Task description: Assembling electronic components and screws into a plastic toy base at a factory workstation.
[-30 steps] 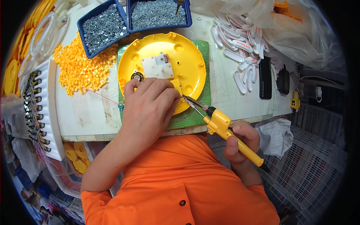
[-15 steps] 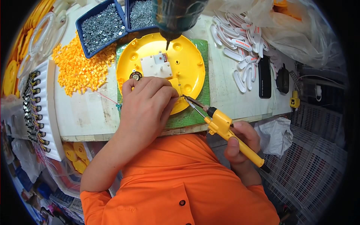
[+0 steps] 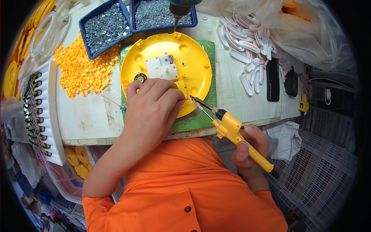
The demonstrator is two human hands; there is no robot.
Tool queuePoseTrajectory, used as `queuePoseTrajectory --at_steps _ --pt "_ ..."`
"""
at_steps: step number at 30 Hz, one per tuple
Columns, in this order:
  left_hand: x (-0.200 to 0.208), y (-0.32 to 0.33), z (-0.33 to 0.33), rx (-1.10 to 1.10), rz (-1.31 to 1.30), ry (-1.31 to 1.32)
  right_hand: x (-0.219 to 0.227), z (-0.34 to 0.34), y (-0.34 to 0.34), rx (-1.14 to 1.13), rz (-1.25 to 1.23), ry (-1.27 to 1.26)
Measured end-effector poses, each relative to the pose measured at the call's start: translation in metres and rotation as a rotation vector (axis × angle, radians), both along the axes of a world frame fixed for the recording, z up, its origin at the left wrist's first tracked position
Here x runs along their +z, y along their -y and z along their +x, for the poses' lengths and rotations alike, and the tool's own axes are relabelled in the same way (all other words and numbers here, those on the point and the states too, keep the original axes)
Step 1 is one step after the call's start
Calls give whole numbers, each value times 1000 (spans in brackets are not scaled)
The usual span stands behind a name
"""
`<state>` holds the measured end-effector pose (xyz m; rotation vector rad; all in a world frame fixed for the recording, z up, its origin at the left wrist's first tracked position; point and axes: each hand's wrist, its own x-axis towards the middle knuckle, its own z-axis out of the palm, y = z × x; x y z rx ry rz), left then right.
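A round yellow plastic shell [image 3: 199, 63] lies on a green mat [image 3: 212, 54] in front of me. Inside it sits a white gearbox [image 3: 159, 69] beside a small round black part [image 3: 142, 77]. My left hand [image 3: 152, 102] rests over the shell's lower left, its fingers curled and pinched; what they hold is hidden beneath them. In my right hand [image 3: 251, 145] is a yellow soldering gun [image 3: 230, 125], gripped by its handle. Its dark tip and thin feed tube point up and left, just right of the left fingertips, above the shell's edge.
An electric screwdriver [image 3: 177, 13] hangs bit-down beyond the shell. Blue bins [image 3: 89, 46] of small metal parts and a heap of small yellow pieces [image 3: 81, 69] stand at left. White curved strips [image 3: 247, 46] and a black bar [image 3: 273, 81] lie right.
The soldering gun's tip has moved slightly right, away from my left fingertips. The hanging screwdriver has shifted toward the far edge of the view. My left hand has hardly moved.
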<state>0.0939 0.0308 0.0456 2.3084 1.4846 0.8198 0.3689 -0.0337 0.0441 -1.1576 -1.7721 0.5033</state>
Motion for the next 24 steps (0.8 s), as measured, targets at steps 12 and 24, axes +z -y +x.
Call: queuePoseTrajectory --at_steps 12,24 --pt "0 0 2 13 17 -50 1 0 -2 43 -13 11" --pt "-1 0 2 14 22 -46 10 -4 1 -98 -76 -28"
